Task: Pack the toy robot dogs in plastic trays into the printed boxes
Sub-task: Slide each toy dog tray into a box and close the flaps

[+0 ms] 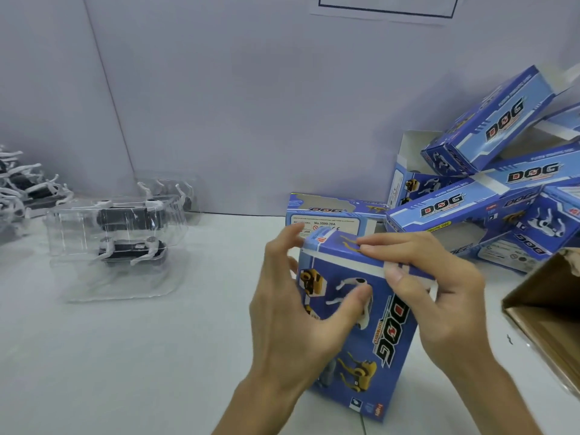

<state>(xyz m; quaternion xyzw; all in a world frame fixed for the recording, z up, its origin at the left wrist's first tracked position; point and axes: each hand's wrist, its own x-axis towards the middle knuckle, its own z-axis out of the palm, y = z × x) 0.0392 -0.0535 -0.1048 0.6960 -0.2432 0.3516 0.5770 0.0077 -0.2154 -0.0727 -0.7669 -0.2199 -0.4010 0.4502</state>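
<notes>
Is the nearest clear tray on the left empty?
No, a black and white toy dog lies inside the clear tray.

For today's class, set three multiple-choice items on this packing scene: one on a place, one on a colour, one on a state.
1. Where do the clear trays of toy dogs stand relative to the held box?
A. to its left
B. on top of it
C. inside it

2. What is the main colour of the piled boxes?
A. red
B. blue
C. green

3. How is the held box handled?
A. it lies untouched
B. one hand alone grips it
C. both hands grip it

Answers:
1 A, the trays stand on the table well left of the box.
2 B, blue print covers each of them.
3 C, the left hand grips its side and the right hand pinches its top.
</notes>
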